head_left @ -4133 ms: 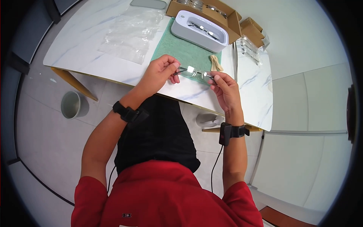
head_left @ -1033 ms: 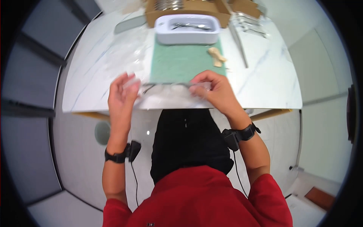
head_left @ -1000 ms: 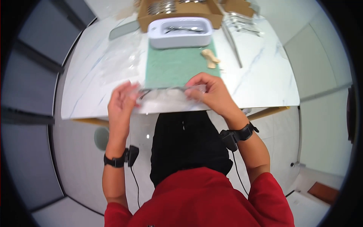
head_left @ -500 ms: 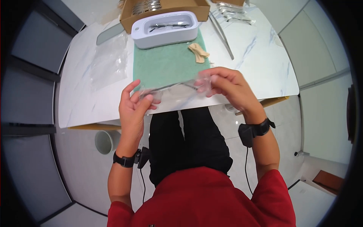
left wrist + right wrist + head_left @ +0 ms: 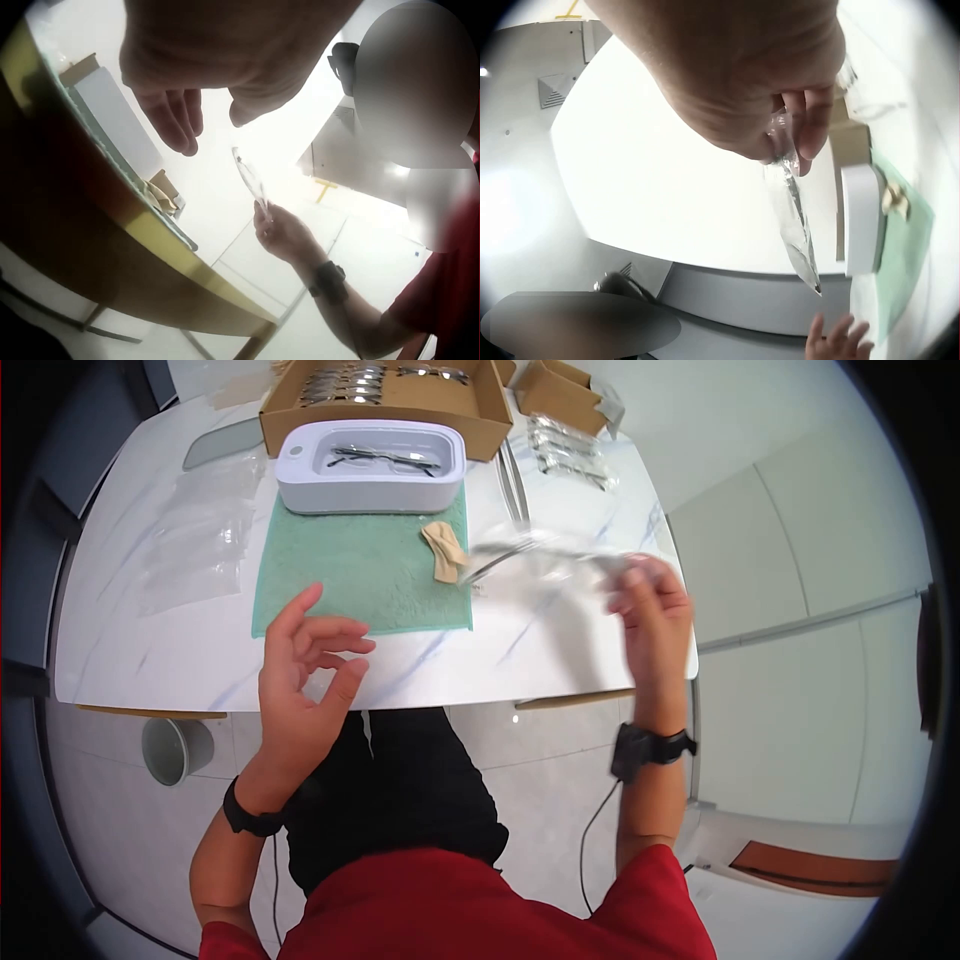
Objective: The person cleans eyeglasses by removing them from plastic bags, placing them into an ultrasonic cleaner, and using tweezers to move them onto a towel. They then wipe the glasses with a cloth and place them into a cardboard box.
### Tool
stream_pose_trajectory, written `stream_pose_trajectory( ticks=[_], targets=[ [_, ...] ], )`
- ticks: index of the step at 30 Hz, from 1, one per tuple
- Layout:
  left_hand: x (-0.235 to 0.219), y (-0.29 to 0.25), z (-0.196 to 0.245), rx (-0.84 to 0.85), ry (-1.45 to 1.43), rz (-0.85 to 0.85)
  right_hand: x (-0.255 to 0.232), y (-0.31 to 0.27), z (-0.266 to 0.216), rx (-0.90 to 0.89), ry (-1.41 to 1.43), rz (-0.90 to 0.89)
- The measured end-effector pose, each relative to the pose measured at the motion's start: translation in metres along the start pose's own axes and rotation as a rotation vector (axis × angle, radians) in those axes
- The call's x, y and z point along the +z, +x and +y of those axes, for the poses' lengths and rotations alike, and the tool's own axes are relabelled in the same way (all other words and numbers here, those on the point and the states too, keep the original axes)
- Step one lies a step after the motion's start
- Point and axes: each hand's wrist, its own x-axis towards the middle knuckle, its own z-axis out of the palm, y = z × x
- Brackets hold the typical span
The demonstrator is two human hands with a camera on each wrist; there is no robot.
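The right hand [image 5: 652, 610] pinches one end of a clear plastic bag [image 5: 550, 552] with glasses inside, held over the right part of the table; the bag is blurred in the head view. In the right wrist view the bag [image 5: 793, 217] hangs from the thumb and fingers. Over the table's front edge, the left hand [image 5: 305, 680] holds nothing, its fingers loosely bent and apart from the thumb. A green cloth [image 5: 340, 575] lies just beyond it. Dark-framed glasses [image 5: 385, 458] rest in the white device [image 5: 365, 500] at the cloth's far edge.
A cardboard box [image 5: 440, 405] with several pairs of glasses stands behind the device. Bagged glasses [image 5: 570, 450] lie at the back right, near metal tweezers [image 5: 513, 485]. Empty clear bags [image 5: 200, 540] lie left of the cloth. A beige piece [image 5: 443, 550] sits on the cloth's right side.
The left hand has let go of the bagged glasses. The right hand has carried them to the right, away from the cloth's front. The head view has shifted, too.
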Motion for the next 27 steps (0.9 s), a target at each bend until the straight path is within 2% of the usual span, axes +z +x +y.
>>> stream_pose_trajectory(
  ticks=[2,4,7,9,15,21,27],
  targets=[
    [-0.009,0.001,-0.014,0.111,0.167,0.004,-0.035,0.04,-0.002,0.06,0.008,0.105],
    [-0.017,-0.001,-0.026,0.189,0.314,0.018,-0.067,0.078,0.01,0.118,-0.07,0.115],
    [-0.025,-0.002,-0.035,0.182,0.402,-0.006,-0.103,0.125,0.041,0.222,-0.235,0.1],
    [-0.026,-0.001,-0.037,0.172,0.401,0.008,-0.11,0.145,0.055,0.278,-0.329,0.103],
    [-0.029,0.0,-0.035,0.17,0.4,0.005,-0.124,0.192,0.086,0.3,-0.51,0.141],
    [-0.027,0.003,-0.035,0.182,0.414,0.024,-0.128,0.207,0.097,0.29,-0.662,0.139],
    [-0.027,0.004,-0.034,0.175,0.405,0.023,-0.131,0.22,0.112,0.26,-0.766,0.21]
  ],
)
